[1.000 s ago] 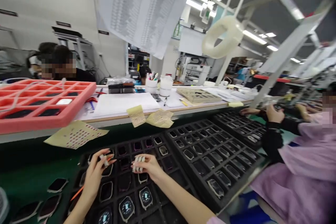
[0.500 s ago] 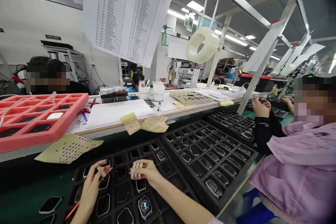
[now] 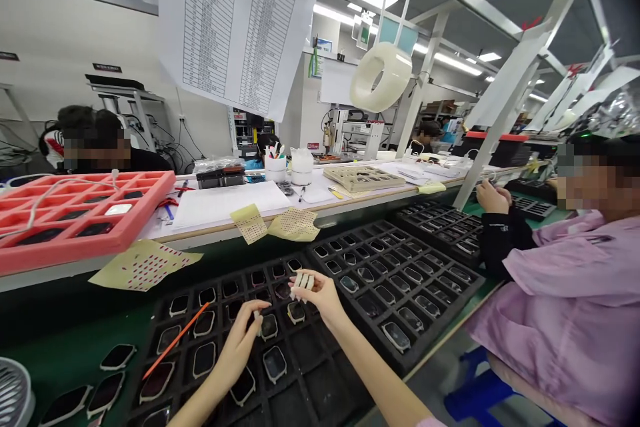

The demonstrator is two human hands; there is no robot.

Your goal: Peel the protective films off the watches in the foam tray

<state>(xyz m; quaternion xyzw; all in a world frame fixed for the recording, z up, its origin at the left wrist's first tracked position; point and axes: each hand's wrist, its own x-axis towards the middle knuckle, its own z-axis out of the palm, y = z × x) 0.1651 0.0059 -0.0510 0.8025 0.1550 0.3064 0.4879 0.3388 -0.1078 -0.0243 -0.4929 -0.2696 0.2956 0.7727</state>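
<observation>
Two black trays (image 3: 395, 287) with rows of compartments hold smartwatch bodies, and the nearer tray (image 3: 295, 373) lies under both my hands. My left hand (image 3: 239, 347) pinches a small white piece (image 3: 258, 320) between its fingers, just above a watch body (image 3: 269, 327). My right hand (image 3: 320, 297) hangs over the tray's far edge, with white strips (image 3: 303, 285) across its fingers. Whether those strips are held or stuck on, I cannot tell. An orange stylus (image 3: 175, 331) lies across the tray to the left of my left hand.
Watch bodies (image 3: 117, 357) lie on the green mat (image 3: 65, 340) left of the tray. A co-worker (image 3: 565, 293) in a lilac smock sits at right, hands (image 3: 493, 197) over another tray. Beyond stand a red foam tray (image 3: 75, 220), dotted yellow sheets (image 3: 145, 265) and a white-topped bench (image 3: 230, 207).
My left hand has moved right across the tray, uncovering the orange stylus. My right hand has moved up and to the right. The whole view has also shifted slightly.
</observation>
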